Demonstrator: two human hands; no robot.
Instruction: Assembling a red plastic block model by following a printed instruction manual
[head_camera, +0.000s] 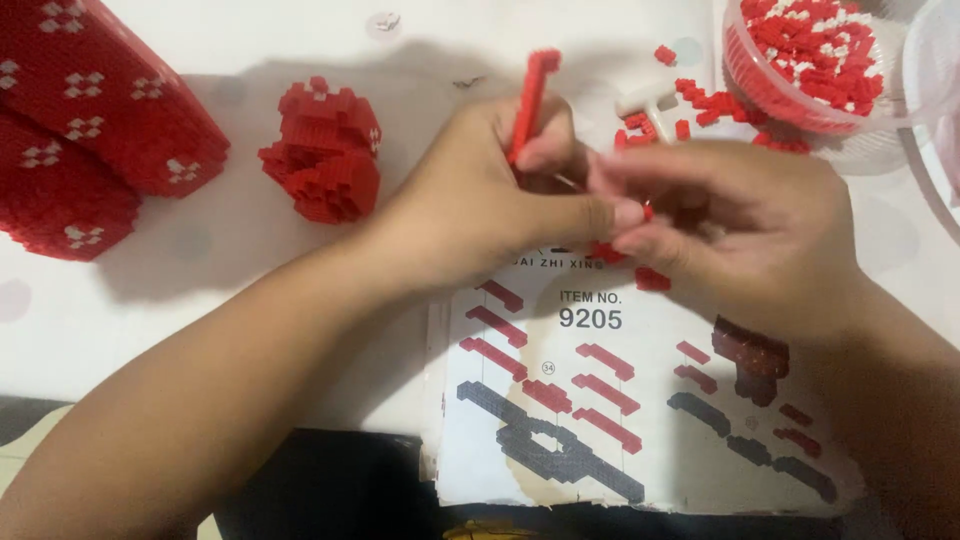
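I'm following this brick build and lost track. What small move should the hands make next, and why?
Probably press the small piece at the right hand fingertips onto the red brick strip held upright in the left hand. The fingertips already meet at the strip's lower end, and the instruction sheet below shows such strips being stacked.

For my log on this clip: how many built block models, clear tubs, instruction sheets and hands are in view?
Large red block models with white flowers: 2
Small red block model: 1
Clear tubs: 2, one holding loose red and white bricks, one at the right edge
Instruction sheet: 1
Hands: 2, left hand holding a red brick strip, right hand
Total: 8
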